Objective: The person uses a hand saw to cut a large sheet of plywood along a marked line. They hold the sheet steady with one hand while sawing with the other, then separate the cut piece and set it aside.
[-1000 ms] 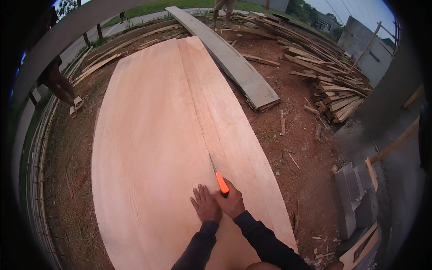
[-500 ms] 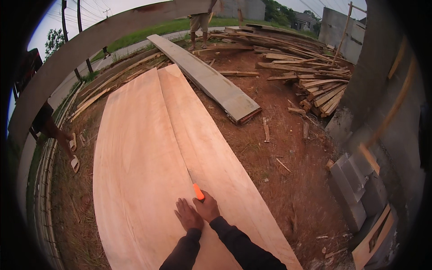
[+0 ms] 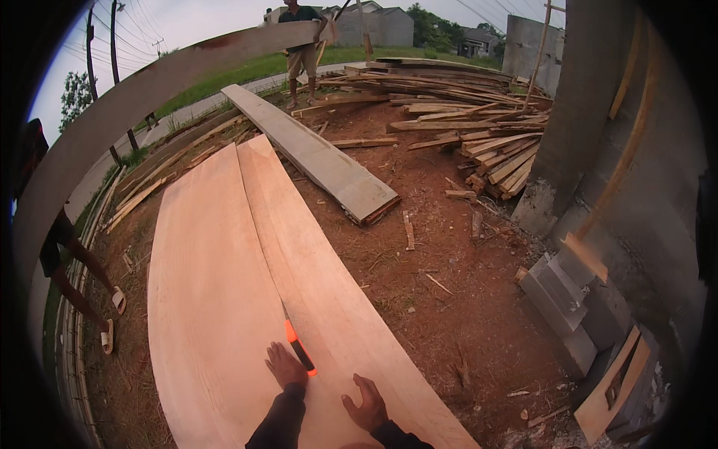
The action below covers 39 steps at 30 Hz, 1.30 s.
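A large pale plywood sheet (image 3: 206, 247) stretches out before me, with a long dark slit running down it from the far end. At the slit's near end rests a hand saw (image 3: 301, 352) with an orange and black handle; only a little of its narrow blade shows. My left hand (image 3: 286, 365) lies flat on the sheet, fingers spread, just left of the saw handle. My right hand (image 3: 366, 405) is apart from the saw, to its right, low over or on the wood. Its fingers are spread and it holds nothing.
A long grey board (image 3: 314, 150) lies beyond the plywood, and a lumber pile (image 3: 493, 150) stands far right. Grey blocks (image 3: 557, 295) sit near the right wall. Two people hold up a long curved-looking plank (image 3: 134, 97) at far left and back.
My right hand has let go of the saw handle and drawn back to the right. The saw stays at the slit. The view has shifted, bringing more of the two people in.
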Motion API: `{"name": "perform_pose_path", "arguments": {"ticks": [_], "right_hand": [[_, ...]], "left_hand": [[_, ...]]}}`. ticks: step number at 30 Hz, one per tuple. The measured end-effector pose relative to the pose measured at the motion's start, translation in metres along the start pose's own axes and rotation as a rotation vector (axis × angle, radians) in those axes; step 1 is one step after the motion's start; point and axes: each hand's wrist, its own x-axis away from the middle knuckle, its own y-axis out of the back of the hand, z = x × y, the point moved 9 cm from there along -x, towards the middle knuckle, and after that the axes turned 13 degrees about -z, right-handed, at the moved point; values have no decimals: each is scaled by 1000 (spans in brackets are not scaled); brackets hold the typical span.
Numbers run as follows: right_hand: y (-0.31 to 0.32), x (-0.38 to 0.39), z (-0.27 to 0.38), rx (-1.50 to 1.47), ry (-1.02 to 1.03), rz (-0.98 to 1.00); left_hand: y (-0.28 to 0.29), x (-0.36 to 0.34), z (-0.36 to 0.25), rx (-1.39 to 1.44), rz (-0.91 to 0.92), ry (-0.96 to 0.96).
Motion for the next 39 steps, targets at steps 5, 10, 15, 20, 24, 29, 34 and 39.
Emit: {"name": "perform_pose_path", "arguments": {"ticks": [5, 10, 15, 20, 24, 29, 34, 39], "right_hand": [[180, 148, -98, 363, -359, 144], [289, 200, -193, 396, -903, 779], [454, 115, -63, 465, -656, 402], [603, 141, -24, 850, -435, 136], [726, 171, 19, 783, -904, 301], [863, 240, -14, 725, -1098, 281], [948, 250, -65, 909, -663, 389], [972, 264, -125, 1037, -304, 517]], "left_hand": [[5, -8, 76, 38, 209, -25], [76, 108, 78, -264, 603, 76], [155, 285, -47, 14, 944, 244], [274, 417, -133, 191, 1064, 567], [380, 496, -150, 205, 1027, 877], [424, 516, -198, 312, 900, 1041], [452, 399, -334, 390, 628, 712], [478, 342, -448, 531, 590, 305]]}}
